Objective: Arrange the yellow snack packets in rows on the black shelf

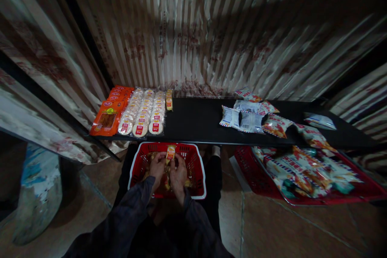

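Between my two hands is a small yellow snack packet (170, 153) with a red label, held upright over a red basket (198, 165) with a white rim. My left hand (157, 166) has its fingers closed on the packet's left side. From the right, my right hand (178, 172) pinches the same packet low down. Several more yellowish packets lie in the basket under my hands, partly hidden by them. On the black shelf (196, 119) just beyond, a short column of like yellow packets (169, 100) stands beside rows of round white wrapped crackers (141, 123).
Orange snack bags (105, 119) overlap at the shelf's left end. Blue-and-white striped bags (251, 121) lie loosely on its right half. A second red basket (250, 173), full of similar bags (305, 173), stands at the lower right. Pleated curtain (181, 28) hangs behind the shelf.
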A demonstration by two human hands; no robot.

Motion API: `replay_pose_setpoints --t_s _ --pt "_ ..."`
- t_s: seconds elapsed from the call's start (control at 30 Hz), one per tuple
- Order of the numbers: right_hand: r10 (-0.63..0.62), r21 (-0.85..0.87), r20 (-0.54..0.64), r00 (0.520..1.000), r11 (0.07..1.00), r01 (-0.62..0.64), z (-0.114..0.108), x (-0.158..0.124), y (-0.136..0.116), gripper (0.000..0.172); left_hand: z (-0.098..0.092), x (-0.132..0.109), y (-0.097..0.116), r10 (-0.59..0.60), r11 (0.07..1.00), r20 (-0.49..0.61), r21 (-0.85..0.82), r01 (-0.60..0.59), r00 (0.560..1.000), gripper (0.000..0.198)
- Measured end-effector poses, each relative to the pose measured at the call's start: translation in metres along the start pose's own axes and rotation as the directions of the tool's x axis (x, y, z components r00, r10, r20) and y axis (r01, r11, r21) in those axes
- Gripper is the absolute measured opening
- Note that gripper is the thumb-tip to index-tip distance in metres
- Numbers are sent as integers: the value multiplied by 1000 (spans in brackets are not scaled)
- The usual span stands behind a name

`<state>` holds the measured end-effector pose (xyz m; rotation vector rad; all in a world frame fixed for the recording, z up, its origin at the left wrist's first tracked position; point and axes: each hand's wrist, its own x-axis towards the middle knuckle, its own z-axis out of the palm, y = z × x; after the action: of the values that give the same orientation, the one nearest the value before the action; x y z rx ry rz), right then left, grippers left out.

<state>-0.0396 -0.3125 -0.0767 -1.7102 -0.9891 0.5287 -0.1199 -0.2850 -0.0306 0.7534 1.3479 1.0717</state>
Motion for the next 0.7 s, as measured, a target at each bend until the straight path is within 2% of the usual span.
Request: replay_pose_setpoints --t_s 0.23,0.4,0.7 --pt "-6 7 -2 1000 1000 6 -7 14 -25 45 7 4 16 96 992 11 81 -96 995 24" --pt "-65 29 10 998 997 65 -10 27 -30 44 11 10 24 188 968 27 162 -190 982 31" --pt "-158 -15 10 987 987 158 -13 51 -36 45 22 22 39 279 922 -4 281 -266 960 32"
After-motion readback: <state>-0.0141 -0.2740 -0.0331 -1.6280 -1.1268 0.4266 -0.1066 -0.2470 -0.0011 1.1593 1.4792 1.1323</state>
